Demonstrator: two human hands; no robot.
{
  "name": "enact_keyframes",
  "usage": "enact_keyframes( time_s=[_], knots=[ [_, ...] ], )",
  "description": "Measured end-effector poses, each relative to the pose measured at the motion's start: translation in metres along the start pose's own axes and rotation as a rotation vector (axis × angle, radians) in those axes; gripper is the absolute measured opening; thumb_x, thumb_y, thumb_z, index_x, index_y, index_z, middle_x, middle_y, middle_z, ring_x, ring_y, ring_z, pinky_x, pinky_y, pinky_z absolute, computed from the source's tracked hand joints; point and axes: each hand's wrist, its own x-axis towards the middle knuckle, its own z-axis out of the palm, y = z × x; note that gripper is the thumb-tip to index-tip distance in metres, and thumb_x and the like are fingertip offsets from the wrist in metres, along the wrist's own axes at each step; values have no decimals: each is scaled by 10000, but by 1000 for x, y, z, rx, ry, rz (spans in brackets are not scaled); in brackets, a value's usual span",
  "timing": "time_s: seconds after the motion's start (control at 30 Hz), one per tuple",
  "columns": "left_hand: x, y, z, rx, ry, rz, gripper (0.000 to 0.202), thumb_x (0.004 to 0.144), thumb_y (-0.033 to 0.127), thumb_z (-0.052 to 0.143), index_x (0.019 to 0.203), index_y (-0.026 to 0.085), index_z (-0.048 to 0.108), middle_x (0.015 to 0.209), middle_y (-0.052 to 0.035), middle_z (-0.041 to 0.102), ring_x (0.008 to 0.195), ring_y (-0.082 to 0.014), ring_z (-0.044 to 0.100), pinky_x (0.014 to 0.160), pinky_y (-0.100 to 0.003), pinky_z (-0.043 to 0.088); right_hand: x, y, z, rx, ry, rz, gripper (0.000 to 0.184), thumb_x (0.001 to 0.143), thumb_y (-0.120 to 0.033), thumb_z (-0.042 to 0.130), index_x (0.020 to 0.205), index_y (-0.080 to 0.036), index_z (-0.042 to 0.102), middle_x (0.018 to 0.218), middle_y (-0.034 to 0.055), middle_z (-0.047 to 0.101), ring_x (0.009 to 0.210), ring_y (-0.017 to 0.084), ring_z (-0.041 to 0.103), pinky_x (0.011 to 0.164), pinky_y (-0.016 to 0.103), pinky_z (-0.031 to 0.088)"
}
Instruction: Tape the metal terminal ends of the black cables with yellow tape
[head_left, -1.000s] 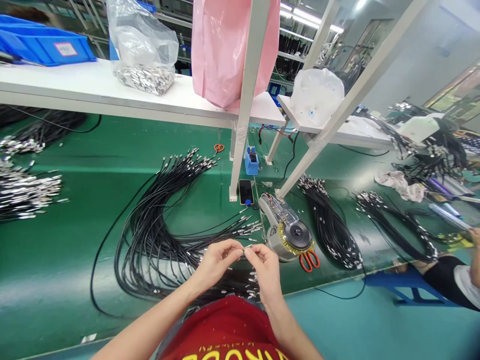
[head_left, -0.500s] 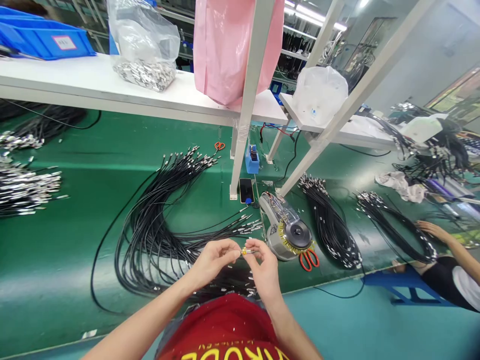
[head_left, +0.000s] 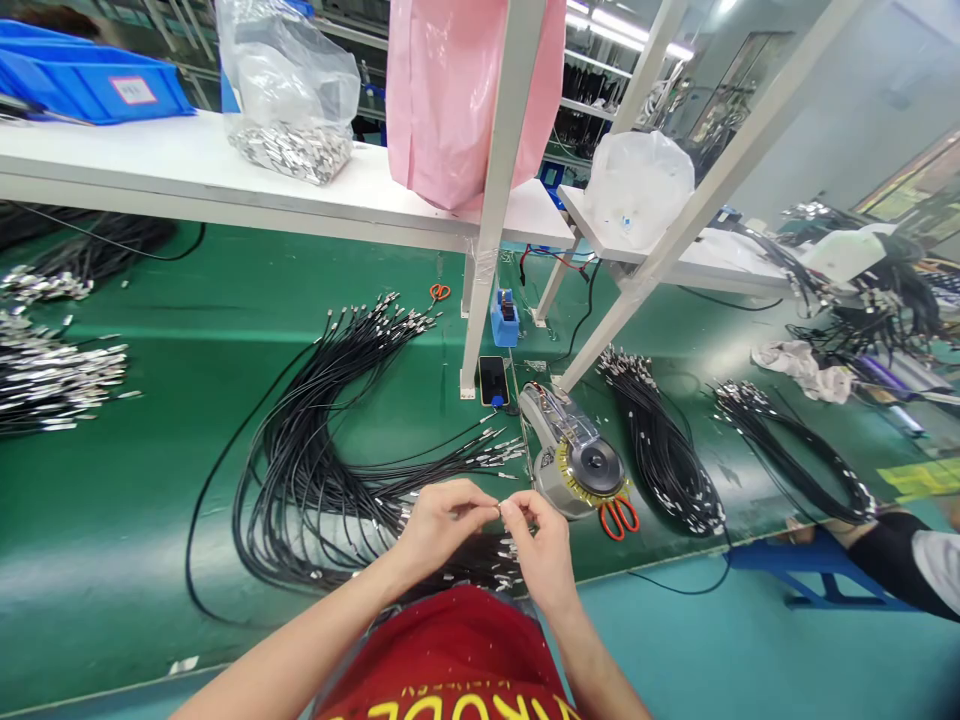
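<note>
Small piece (head_left: 500, 509), mostly hidden, is finger-pinched between the left hand (head_left: 447, 522) and right hand (head_left: 541, 545) just beside the black cables (head_left: 294, 432), where a slackened pinch could drop it out of sight.

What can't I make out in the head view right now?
All in the head view:
- Piece between left hand and right hand: tiny, mostly covered by fingertips.
- Label on the blue bin: too small and blurred to read.
- Pink bag: top cut off by the upper edge.
- Co-worker: cut off by the right edge.
</note>
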Motion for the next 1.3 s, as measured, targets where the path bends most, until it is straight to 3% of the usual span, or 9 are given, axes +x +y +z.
enact_keyframes(
  time_s=[0.13, 0.23, 0.37, 0.53, 0.7, 0.87, 0.97, 1.13, 1.3],
  knots=[
    [-9, -23, -1, 353, -35, 469, 252, 942, 233, 512, 1079, 224, 724, 999, -113, 741, 778, -183, 664, 699, -283, 501, 2, 6, 5, 236, -16, 149, 259, 849, -398, 611, 710, -179, 614, 608, -19, 562, 583, 139, 505, 579, 245, 407],
    [-15, -29, -8, 437, -78, 569, 312, 957, 180, 476, 1193, 256, 665, 1078, -102, 726, 874, -193, 662, 762, -301, 498, 4, 8, 7, 388, -27, 248, 266, 803, -392, 659, 670, -165, 612, 579, -23, 560, 548, 122, 487, 559, 236, 395],
    [-19, -26, -21, 379, -54, 291, 332, 957, 263, 531, 1285, 269, 580, 1196, -83, 671, 1052, -206, 606, 923, -335, 455, 5, 6, 3, 428, 8, 244, 273, 779, -414, 691, 688, -162, 643, 604, -11, 594, 562, 125, 515, 565, 239, 414],
    [-14, -13, -26, 249, -186, 5, 277, 974, 363, 477, 939, 211, 705, 885, -42, 710, 842, -185, 609, 808, -281, 449, 2, 8, -1, 361, 3, 183, 266, 811, -414, 672, 728, -162, 656, 634, 1, 615, 604, 142, 548, 601, 253, 448],
    [-4, 10, -16, 1, -318, -59, 390, 981, 379, 438, 777, 157, 685, 768, -24, 666, 741, -152, 583, 716, -233, 426, -5, 7, -5, 190, -62, 68, 217, 871, -360, 614, 762, -177, 655, 675, 3, 628, 647, 153, 561, 633, 255, 451],
    [-4, 8, -8, 3, -244, -87, 401, 946, 419, 488, 747, 130, 684, 656, -4, 593, 621, -125, 476, 582, -218, 348, -7, 6, -7, 164, -66, 65, 202, 873, -335, 609, 751, -180, 652, 673, 0, 630, 648, 154, 562, 633, 250, 445],
    [-6, 3, -6, -43, -206, -125, 410, 927, 438, 516, 757, 122, 715, 675, -20, 619, 639, -137, 489, 591, -227, 351, -6, 8, -6, 203, -101, 85, 207, 878, -341, 602, 757, -180, 648, 672, 0, 631, 643, 154, 572, 629, 251, 449],
    [-1, 8, -7, -147, -280, -166, 420, 918, 461, 535, 827, 118, 759, 727, -40, 662, 695, -162, 527, 652, -243, 383, -5, 6, -7, 159, -118, 57, 200, 871, -321, 610, 743, -176, 659, 674, 6, 640, 636, 153, 576, 622, 250, 452],
    [4, 4, -12, -118, -323, -163, 480, 954, 479, 468, 780, 114, 725, 664, -11, 590, 649, -137, 479, 624, -232, 353, -3, 8, -6, 252, -120, 126, 219, 848, -359, 640, 744, -167, 664, 667, 11, 654, 615, 149, 584, 613, 251, 468]
  ],
)
